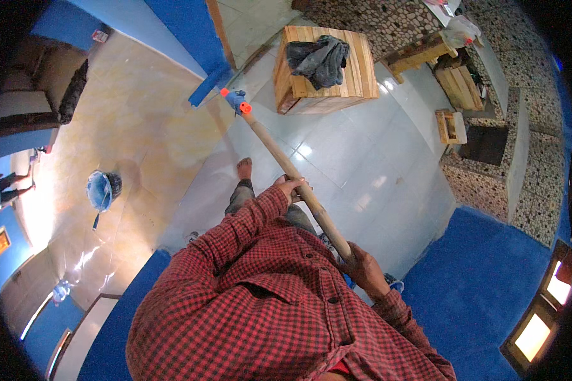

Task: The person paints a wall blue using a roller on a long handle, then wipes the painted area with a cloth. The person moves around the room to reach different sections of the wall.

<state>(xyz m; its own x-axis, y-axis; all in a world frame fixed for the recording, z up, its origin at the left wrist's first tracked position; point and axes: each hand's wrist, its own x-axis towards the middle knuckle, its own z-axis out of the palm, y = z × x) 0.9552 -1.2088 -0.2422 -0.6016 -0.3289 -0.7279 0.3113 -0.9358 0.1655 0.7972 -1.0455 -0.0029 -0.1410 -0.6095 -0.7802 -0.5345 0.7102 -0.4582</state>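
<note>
My left hand (291,187) is wrapped around the middle of a long wooden pole (276,151). Nearer my body, my right hand (366,269) grips the same pole at its lower end. At the far end of the pole sits a blue fitting with orange ends (236,101). Just beyond it is a blue paint roller (210,85), close to the edge of a blue wall (190,33); whether the roller touches the wall I cannot tell.
A wooden crate (326,97) with dark cloth (319,61) on top stands ahead. A paint-stained bucket (100,191) is on the floor at left, with a brush (96,222) beside it. Pebble-patterned counters (474,185) and a small wooden stool (448,127) are at right.
</note>
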